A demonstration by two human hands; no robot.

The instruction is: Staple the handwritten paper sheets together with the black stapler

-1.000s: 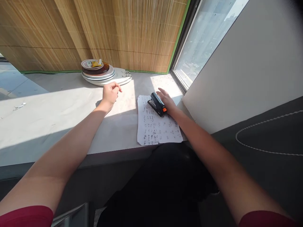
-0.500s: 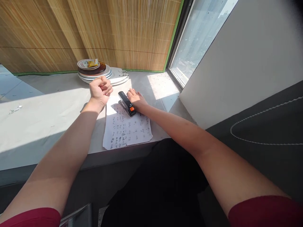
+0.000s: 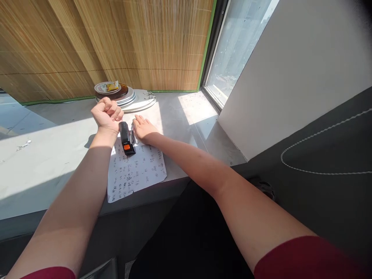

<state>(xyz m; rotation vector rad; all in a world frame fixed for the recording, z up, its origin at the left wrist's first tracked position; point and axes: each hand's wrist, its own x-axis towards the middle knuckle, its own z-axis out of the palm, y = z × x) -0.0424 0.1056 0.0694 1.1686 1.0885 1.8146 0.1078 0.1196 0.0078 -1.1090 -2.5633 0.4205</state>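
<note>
The stapler [image 3: 125, 138] looks hard and fairly heavy, resting on thin, floppy paper [image 3: 136, 170]. Left hand [image 3: 107, 114] fisted, empty beside it; right hand [image 3: 143, 128] fingers flat, spread, touching it.

A black stapler [image 3: 125, 137] lies on the paper [image 3: 135, 170] near the ledge's [image 3: 52, 155] front edge. The left hand [image 3: 107, 113], clenched in a fist, is just beside it. The right hand [image 3: 143, 128] lies flat, seemingly touching the stapler. Stacked plates [image 3: 130, 99] sit behind.
</note>
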